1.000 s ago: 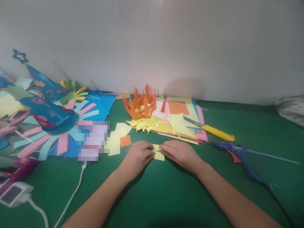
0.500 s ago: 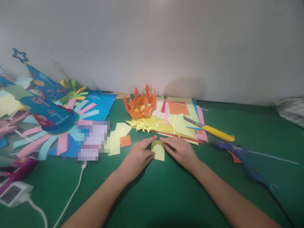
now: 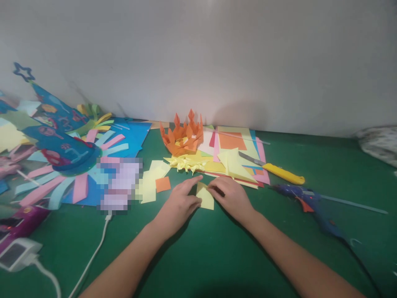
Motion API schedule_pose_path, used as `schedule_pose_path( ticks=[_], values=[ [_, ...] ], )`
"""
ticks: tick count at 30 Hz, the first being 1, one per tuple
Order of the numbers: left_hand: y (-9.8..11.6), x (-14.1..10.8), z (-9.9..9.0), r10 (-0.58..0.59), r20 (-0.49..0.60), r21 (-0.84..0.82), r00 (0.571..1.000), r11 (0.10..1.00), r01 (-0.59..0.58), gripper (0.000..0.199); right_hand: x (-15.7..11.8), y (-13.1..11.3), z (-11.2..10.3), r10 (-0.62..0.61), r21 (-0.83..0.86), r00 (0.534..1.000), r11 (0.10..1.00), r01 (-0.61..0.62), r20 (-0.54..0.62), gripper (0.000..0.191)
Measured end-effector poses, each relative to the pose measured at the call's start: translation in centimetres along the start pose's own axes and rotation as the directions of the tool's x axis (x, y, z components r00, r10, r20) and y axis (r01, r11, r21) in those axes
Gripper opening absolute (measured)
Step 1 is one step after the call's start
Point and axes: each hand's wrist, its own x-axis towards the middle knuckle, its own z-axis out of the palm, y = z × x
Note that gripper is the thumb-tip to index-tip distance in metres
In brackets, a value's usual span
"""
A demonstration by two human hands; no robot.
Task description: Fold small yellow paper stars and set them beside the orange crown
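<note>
A small pale-yellow paper square (image 3: 205, 198) lies on the green table between my hands. My left hand (image 3: 182, 203) rests at its left side, thumb at the paper's left edge and index finger stretched out, with a gap between them. My right hand (image 3: 231, 193) pinches the paper's upper right corner, which looks lifted. Just behind are folded yellow paper pieces (image 3: 188, 164) and an orange paper crown (image 3: 182, 138). A small orange square (image 3: 163, 184) and pale-yellow sheets (image 3: 148, 188) lie to the left.
Coloured sheets (image 3: 232, 140) are stacked at the back. On the right are a yellow cutter (image 3: 283, 173) and a blue glue gun (image 3: 316, 207) with its cord. Blue paper cones (image 3: 72, 149), a blurred phone-like item (image 3: 120, 186) and white cables (image 3: 93, 256) lie left.
My right hand's fingertips have closed on the paper's upper right corner and moved it slightly inward. My left hand stays almost in place.
</note>
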Motion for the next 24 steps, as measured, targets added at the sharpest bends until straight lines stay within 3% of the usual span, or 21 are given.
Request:
schedule_pose_path(
  ticks=[5, 11, 18, 24],
  values=[
    [0.18, -0.01, -0.11, 0.020, 0.006, 0.019, 1.000, 1.000, -0.020, 0.016, -0.37, 0.22, -0.23, -0.168, -0.105, 0.985, 0.979, 0.173, 0.048, 0.022],
    [0.44, 0.29, -0.32, 0.034, 0.030, 0.015, 0.999, 0.999, -0.035, 0.018, -0.46, 0.25, -0.12, -0.269, -0.259, 0.960, 0.924, 0.282, 0.084, 0.028],
    [0.39, 0.23, -0.28, 0.031, 0.038, -0.005, 0.999, 1.000, -0.031, 0.019, -0.38, 0.07, 0.24, -0.223, -0.226, 0.973, 0.946, 0.232, 0.067, 0.030],
    [0.50, 0.38, -0.33, 0.039, 0.044, -0.029, 0.998, 0.999, -0.038, 0.021, -0.06, 0.32, -0.63, -0.200, -0.030, 0.976, 0.979, 0.203, 0.088, 0.024]
  ],
)
